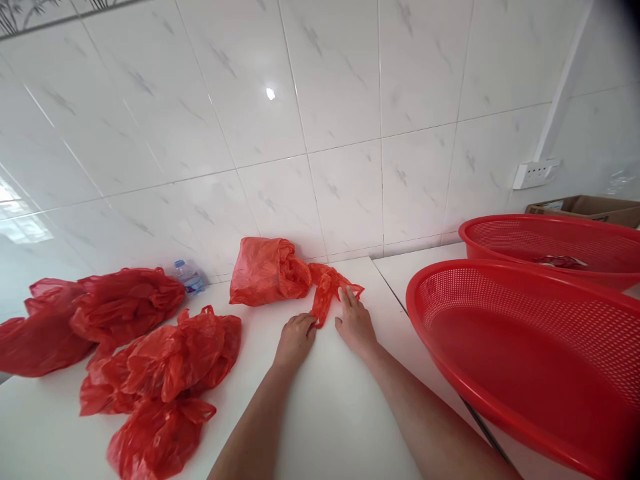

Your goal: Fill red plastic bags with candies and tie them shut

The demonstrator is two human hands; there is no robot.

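A red plastic bag (267,272), folded into a bulky bundle, lies on the white table near the wall. Its thin handles stretch out to the right, one strip angled toward me and the other ending farther right. The fingers of my left hand (296,340) are closed on the end of the nearer strip. My right hand (357,325) rests with fingers stretched out, the fingertips on the other handle.
Crumpled red plastic bags (165,360) are heaped at the left, with more bags (120,307) behind. A plastic bottle (189,277) lies by the wall. Two red baskets (500,320) stand at the right, a cardboard box (590,208) behind them. A socket strip (536,174) is on the tiled wall.
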